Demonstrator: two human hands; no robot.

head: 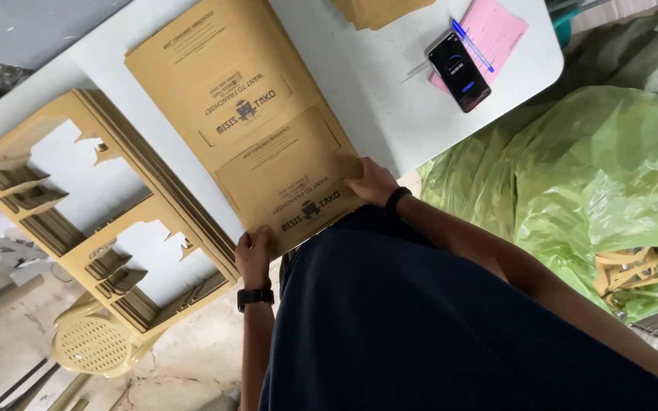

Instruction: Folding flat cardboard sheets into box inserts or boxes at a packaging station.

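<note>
Held item: stack of flat tan printed cardboard sheets (pixel 257 122), laid on white table (pixel 390 91), centre of frame, near edge overhanging twd. the person's dark-clothed body.
Left hand (pixel 253 255): lower centre-left, black watch at wrist; fingers curled over the stack's near corner, closed on it w/ thumb underneath (thumb not seen). Corner appears gripped so the sheets are kept squared.
Right hand (pixel 373 181): centre, black band at wrist; laid flat-ish on the stack's right near edge, fingers pressed on top, grip underneath can't be told. Seems placed to steady the opposite side.
Leftover frames: pile of tan die-cut cardboard frames w/ empty cut-outs (pixel 97 205), left of frame, just beside the stack, hanging off the table edge; likely set aside as waste.
Upper right: black smartphone (pixel 459 71) on pink paper slip (pixel 489 34), blue pen (pixel 472 46) across it; kept well apart from the work area.
Right side: green plastic bag (pixel 573 175) w/ cardboard scraps (pixel 634 270) on it.
Lower left: yellowish plastic stool (pixel 97 342) on floor.
</note>
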